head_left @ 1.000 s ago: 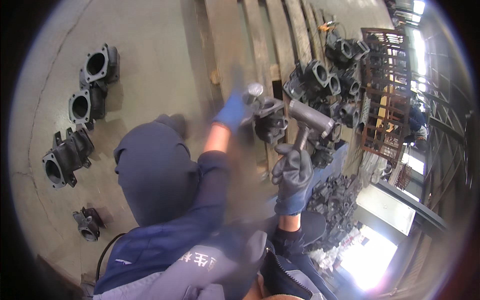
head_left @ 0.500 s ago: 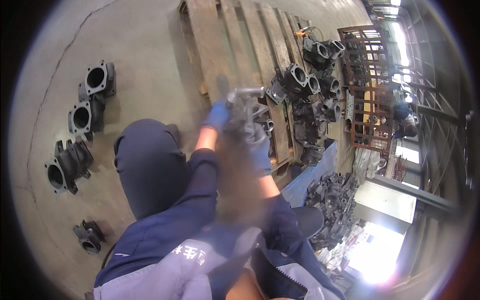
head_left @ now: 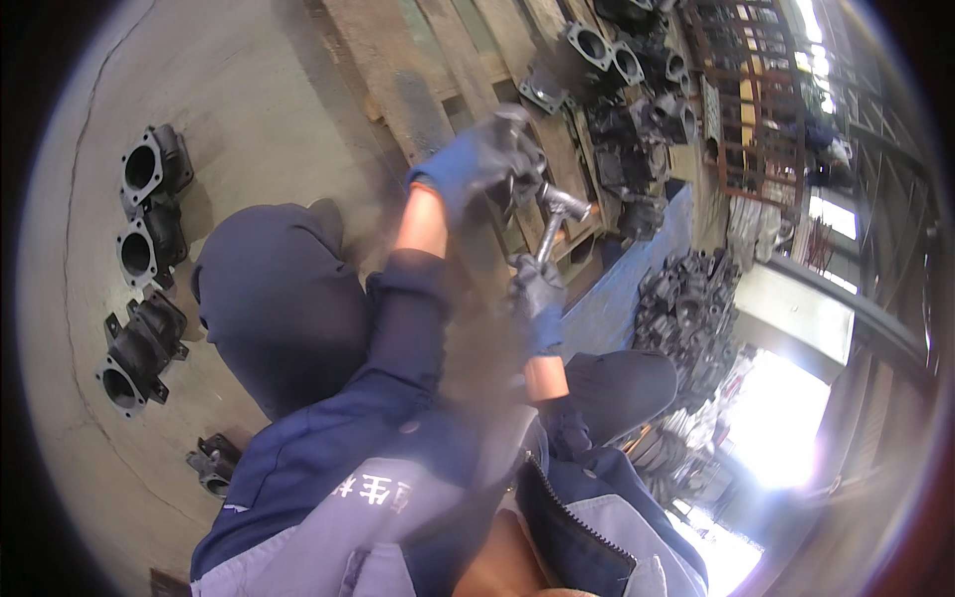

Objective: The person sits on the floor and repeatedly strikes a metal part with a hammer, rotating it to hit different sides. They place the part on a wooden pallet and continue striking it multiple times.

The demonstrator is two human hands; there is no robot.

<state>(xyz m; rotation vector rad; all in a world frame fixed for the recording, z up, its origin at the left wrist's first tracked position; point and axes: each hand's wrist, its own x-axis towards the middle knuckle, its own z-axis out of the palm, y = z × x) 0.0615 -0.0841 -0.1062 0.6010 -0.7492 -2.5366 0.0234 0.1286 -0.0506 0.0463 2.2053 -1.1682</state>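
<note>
Hammer (head_left: 565, 205): clear of the floor (head_left: 259, 129), above the pallet (head_left: 393, 70), head uppermost, handle sloping down into the right hand (head_left: 538, 291).
Casting in work (head_left: 525, 171): dark metal, at the left hand (head_left: 458, 171), above the pallet; outline partly blurred. Hammer head just beside it; contact cannot be determined.
Right hand: gloved in grey and blue, fingers wrapped around the hammer handle.
Left hand: gloved in blue with a dark palm side, placed against the casting; fingers blurred, so I cannot tell whether they are closed on it.
Pallet: wooden slats with gaps between them, beyond both hands.
Grouped castings (head_left: 615, 149): dark, crowded together toward the far right of the pallet; 2 pale-rimmed openings visible side by side.
Floor row (head_left: 154, 336): dark castings at the left, well apart from the hands; 3 large round openings visible.
Smaller casting (head_left: 214, 461): 1 piece, nearer the person than the row, close to the dark blue left sleeve (head_left: 298, 463).
Blue panel (head_left: 622, 297): at the right, between the pallet and a heap of dark parts (head_left: 688, 303).
Rack (head_left: 751, 109): rust-brown bars, upper right.
</note>
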